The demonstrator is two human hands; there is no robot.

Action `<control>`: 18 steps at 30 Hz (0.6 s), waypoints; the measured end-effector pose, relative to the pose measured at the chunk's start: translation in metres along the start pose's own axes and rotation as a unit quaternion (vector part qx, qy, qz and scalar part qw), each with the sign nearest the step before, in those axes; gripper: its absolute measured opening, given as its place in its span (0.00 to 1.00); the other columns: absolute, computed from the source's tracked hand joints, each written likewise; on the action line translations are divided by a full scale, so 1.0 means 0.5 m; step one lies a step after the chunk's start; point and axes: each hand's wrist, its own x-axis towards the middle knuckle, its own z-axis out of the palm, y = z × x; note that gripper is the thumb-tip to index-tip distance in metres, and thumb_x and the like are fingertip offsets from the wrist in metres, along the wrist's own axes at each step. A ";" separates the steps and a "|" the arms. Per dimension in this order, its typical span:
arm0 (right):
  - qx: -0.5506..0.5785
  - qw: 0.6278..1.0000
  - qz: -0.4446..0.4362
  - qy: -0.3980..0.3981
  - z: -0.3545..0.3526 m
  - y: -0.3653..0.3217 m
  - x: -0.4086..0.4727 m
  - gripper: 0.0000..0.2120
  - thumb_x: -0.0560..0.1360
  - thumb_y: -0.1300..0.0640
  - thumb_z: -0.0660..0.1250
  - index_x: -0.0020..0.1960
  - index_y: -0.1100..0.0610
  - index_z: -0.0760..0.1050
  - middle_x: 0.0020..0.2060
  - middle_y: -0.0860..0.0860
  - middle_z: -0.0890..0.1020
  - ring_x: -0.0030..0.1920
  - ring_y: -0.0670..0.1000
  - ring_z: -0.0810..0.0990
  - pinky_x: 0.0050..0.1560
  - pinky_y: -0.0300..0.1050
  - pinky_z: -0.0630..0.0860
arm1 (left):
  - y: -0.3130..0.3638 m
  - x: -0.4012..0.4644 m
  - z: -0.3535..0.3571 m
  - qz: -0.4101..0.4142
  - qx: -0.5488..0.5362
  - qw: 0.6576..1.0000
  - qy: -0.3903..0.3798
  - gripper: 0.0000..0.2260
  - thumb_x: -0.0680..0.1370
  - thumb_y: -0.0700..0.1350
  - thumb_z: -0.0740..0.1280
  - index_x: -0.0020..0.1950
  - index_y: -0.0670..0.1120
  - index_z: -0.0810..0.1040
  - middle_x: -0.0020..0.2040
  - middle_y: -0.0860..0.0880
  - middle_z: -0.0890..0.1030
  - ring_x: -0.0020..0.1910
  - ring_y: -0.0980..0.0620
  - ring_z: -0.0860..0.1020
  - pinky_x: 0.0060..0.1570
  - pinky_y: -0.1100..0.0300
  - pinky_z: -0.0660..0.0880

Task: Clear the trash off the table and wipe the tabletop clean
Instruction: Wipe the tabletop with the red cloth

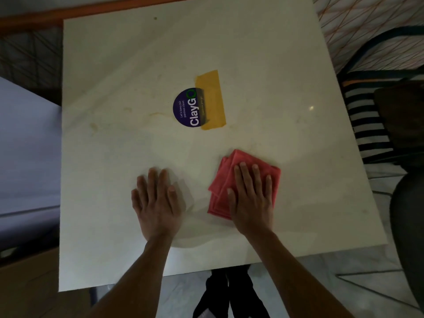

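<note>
A folded pink-red cloth (226, 177) lies on the white square tabletop (114, 180), right of centre near the front edge. My right hand (252, 198) presses flat on the cloth with straight fingers. To its left, my left hand (156, 200) rests flat on the bare tabletop, fingers straight and holding nothing. Faint yellowish stains (128, 111) mark the left middle of the top. A small dark speck (155, 18) sits near the far edge.
A round purple sticker (185, 109) with a strip of yellow tape (212, 99) over its right side is stuck at the table's centre. A chair with a striped cushion (367, 125) stands to the right. Another pale table (25, 145) is at the left.
</note>
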 end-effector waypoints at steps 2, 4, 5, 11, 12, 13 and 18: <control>-0.008 1.000 0.014 0.001 -0.003 0.003 -0.003 0.28 0.83 0.44 0.53 0.80 0.54 0.58 0.79 0.50 0.60 0.80 0.56 0.53 0.77 0.63 0.51 | 0.004 -0.001 -0.001 0.006 -0.009 1.000 0.002 0.26 0.84 0.58 0.43 0.82 0.54 0.57 0.83 0.50 0.54 0.82 0.43 0.50 0.79 0.41 0.49; -0.010 1.000 0.027 0.004 -0.003 -0.002 0.023 0.28 0.82 0.44 0.53 0.79 0.54 0.59 0.79 0.50 0.61 0.79 0.56 0.55 0.77 0.63 0.51 | 0.007 0.000 0.002 0.006 -0.009 1.000 0.011 0.26 0.84 0.57 0.44 0.82 0.53 0.58 0.83 0.49 0.55 0.82 0.42 0.51 0.79 0.41 0.49; -0.009 0.999 0.032 0.006 -0.004 -0.004 0.045 0.28 0.82 0.44 0.53 0.79 0.54 0.59 0.78 0.50 0.62 0.79 0.57 0.56 0.76 0.64 0.52 | 0.009 0.001 0.003 0.005 -0.010 1.000 0.017 0.26 0.84 0.57 0.45 0.82 0.53 0.59 0.83 0.49 0.56 0.82 0.42 0.52 0.79 0.40 0.49; 0.001 0.997 0.076 0.015 0.001 -0.010 0.212 0.29 0.82 0.43 0.49 0.80 0.55 0.58 0.78 0.51 0.62 0.79 0.58 0.56 0.76 0.65 0.50 | 0.007 0.003 0.012 0.023 -0.007 0.999 0.047 0.25 0.84 0.56 0.47 0.81 0.52 0.62 0.82 0.48 0.59 0.81 0.40 0.55 0.78 0.40 0.51; -0.001 0.997 0.076 0.016 0.004 -0.011 0.221 0.29 0.82 0.44 0.48 0.80 0.55 0.58 0.78 0.52 0.61 0.79 0.58 0.56 0.76 0.65 0.49 | 0.006 0.003 0.014 0.023 -0.005 0.998 0.052 0.25 0.84 0.56 0.47 0.81 0.52 0.62 0.82 0.47 0.59 0.81 0.40 0.55 0.78 0.41 0.51; 0.000 0.997 0.071 0.013 0.008 -0.011 0.221 0.29 0.82 0.43 0.48 0.80 0.55 0.57 0.79 0.52 0.60 0.79 0.58 0.55 0.77 0.65 0.48 | 0.004 0.005 0.016 0.023 -0.003 0.998 0.055 0.25 0.85 0.56 0.47 0.81 0.52 0.62 0.82 0.47 0.59 0.81 0.40 0.55 0.78 0.41 0.52; 0.006 0.997 0.076 0.019 0.021 -0.020 0.100 0.29 0.83 0.43 0.47 0.80 0.55 0.55 0.79 0.52 0.59 0.80 0.57 0.53 0.77 0.64 0.48 | -0.004 -0.004 0.020 0.026 -0.003 0.998 0.054 0.24 0.85 0.56 0.48 0.81 0.52 0.62 0.82 0.47 0.60 0.81 0.40 0.55 0.78 0.40 0.52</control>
